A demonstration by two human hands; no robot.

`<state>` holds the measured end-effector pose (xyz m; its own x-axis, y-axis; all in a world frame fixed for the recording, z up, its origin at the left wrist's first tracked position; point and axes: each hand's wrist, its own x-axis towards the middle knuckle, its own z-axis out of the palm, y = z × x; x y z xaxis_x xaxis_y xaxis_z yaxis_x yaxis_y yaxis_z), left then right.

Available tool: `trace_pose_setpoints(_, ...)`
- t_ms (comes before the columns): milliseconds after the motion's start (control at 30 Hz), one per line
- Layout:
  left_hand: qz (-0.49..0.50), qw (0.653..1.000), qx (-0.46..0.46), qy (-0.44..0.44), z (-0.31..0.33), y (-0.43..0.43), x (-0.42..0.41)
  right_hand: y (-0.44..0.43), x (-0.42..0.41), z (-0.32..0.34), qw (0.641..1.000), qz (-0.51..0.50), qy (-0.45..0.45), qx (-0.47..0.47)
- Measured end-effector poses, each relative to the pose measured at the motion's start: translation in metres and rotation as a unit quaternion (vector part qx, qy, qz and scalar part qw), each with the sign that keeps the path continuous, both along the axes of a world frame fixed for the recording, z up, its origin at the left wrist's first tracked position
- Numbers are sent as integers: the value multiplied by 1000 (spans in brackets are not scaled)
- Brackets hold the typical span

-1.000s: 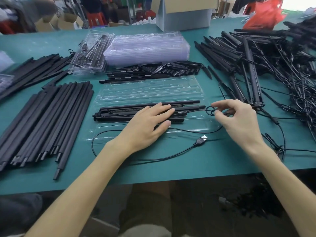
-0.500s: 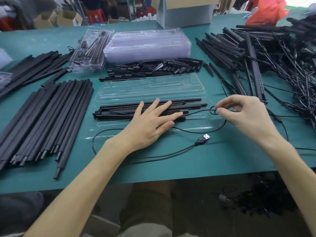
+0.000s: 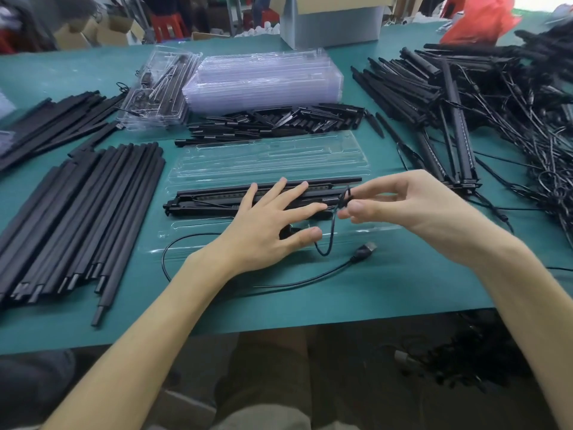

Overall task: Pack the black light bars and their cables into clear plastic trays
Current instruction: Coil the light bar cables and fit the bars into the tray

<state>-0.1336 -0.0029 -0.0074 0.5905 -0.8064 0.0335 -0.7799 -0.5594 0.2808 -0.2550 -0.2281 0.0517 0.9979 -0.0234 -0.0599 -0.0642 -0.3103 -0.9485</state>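
On the green table (image 3: 403, 293), a clear tray (image 3: 266, 159) holds a black light bar (image 3: 210, 200).
The left hand (image 3: 266, 234) presses flat on the bar, fingers straight and spread, gripping nothing; the right hand (image 3: 412, 212), just beside it, pinches a small loop of cable (image 3: 332, 231) between thumb and forefinger. The USB plug (image 3: 364, 251) lies on the table below.

Light bar (image 3: 210, 200), cable (image 3: 332, 231), clear tray (image 3: 266, 159)

Clear glossy plastic, catching highlights: tray (image 3: 266, 159), stacked trays (image 3: 263, 79). Matt black, plastic-looking: light bars (image 3: 217, 201). Smooth black sheath, slight sheen: cable (image 3: 364, 250). Matt teal covering, smooth: bench (image 3: 403, 290). Dull cardboard: box (image 3: 335, 26).
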Motion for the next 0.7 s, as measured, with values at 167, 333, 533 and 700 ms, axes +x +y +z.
trace_pose_setpoints(167,-10,1000,2,13,1,3,2,16,19,-12,988,-110,-58,-94)
trace_pose_setpoints(333,-1,1000,2,5,1,3,1,20,29,-17,990,-127,-62,-19)
trace_pose_setpoints(533,11,1000,-14,-3,-1,1,-2,20,33,-27,981,-134,-4,139)
trace_pose_setpoints(700,15,1000,-26,-11,-2,0,0,13,33,-29,973,-180,-3,142)
